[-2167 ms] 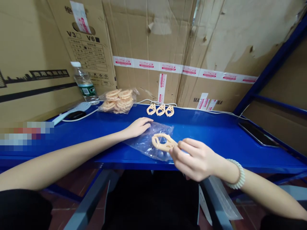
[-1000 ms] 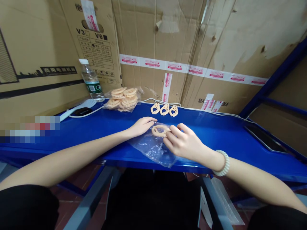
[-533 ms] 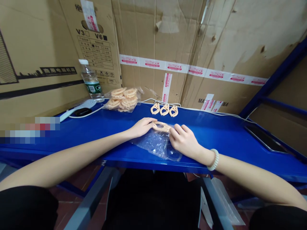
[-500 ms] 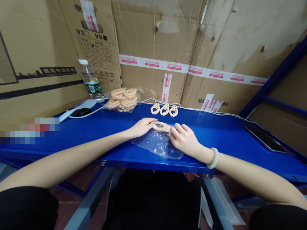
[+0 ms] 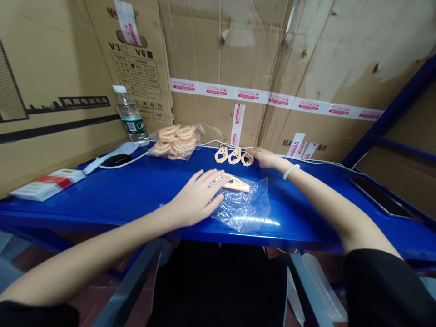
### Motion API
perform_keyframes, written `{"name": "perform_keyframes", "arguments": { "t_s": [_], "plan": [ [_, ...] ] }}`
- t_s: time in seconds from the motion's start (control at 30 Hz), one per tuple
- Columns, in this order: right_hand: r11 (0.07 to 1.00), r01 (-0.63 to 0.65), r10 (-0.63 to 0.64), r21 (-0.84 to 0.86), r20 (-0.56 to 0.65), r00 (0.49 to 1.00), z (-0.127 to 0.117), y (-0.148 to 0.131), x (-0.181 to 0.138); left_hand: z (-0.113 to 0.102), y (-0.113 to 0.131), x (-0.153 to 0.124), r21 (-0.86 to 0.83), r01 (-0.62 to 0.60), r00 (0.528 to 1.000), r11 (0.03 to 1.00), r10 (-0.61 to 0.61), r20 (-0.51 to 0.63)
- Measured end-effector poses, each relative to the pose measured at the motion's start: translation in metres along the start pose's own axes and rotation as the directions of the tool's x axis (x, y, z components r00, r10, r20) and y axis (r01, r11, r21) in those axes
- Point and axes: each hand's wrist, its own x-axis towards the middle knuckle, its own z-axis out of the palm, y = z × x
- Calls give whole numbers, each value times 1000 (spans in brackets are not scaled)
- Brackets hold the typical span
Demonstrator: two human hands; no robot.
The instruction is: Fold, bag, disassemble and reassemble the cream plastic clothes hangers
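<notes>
Here the left hand [image 5: 195, 200] lies flat and released, palm down on the near edge of a clear plastic bag [image 5: 243, 206] on the blue surface [image 5: 306, 200]. Just past its fingertips a peach plastic clip [image 5: 235, 183] rests at the bag's mouth. The right hand [image 5: 267, 157] reaches farther back, fingers loose and grasping nothing, touching the nearest of three peach clips [image 5: 234, 156] lined up by the cardboard wall. Well to the left of that grip sits a bagged pile of clips [image 5: 175, 141].
</notes>
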Motion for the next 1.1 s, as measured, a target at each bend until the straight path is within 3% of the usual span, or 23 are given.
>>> {"name": "perform_keyframes", "arguments": {
  "t_s": [0.1, 0.2, 0.3, 0.43, 0.53, 0.63, 0.73, 0.83, 0.9, 0.97, 1.1],
  "plan": [
    [1000, 22, -21, -8, 106, 994, 14, 3, 21, 0, 30, -23, -39, -129, 989, 991, 125, -74],
    [997, -40, 48, -58, 152, 987, 10, 3, 19, 6, 53, -34, -68, -227, 963, 972, 214, -164],
    [992, -90, 107, -92, 208, 972, -3, 4, -2, 15, 67, -30, -85, -276, 939, 957, 250, -235],
    [990, -76, 103, -117, 238, 966, -18, 4, -47, 27, 78, -17, 17, -218, 953, 976, 216, -213],
    [987, -63, 78, -146, 103, 992, -27, -1, -84, 33, 84, -12, 146, -171, 958, 974, 199, -207],
    [995, -2, -13, -96, -155, 988, -39, -15, -123, 35, 86, -15, 227, -155, 946, 962, 210, -245],
    [987, 160, -143, -2, -455, 879, -53, -45, -166, 34, 85, -19, 232, -148, 931, 961, 215, -296],
    [965, 264, -209, 2, -607, 767, -65, -84, -206, 33, 82, -21, 203, -162, 903, 966, 228, -363],
    [949, 314, -256, -20, -628, 735, -67, -106, -227, 32, 81, -20, 169, -168, 881, 971, 225, -416],
    [930, 366, -314, -33, -587, 746, -66, -121, -241, 31, 80, -19, 137, -168, 860, 976, 213, -465],
    [902, 420, -404, -102, -543, 736, -53, -134, -242, 29, 79, -15, 107, -147, 824, 983, 182, -537]
  ]
}}
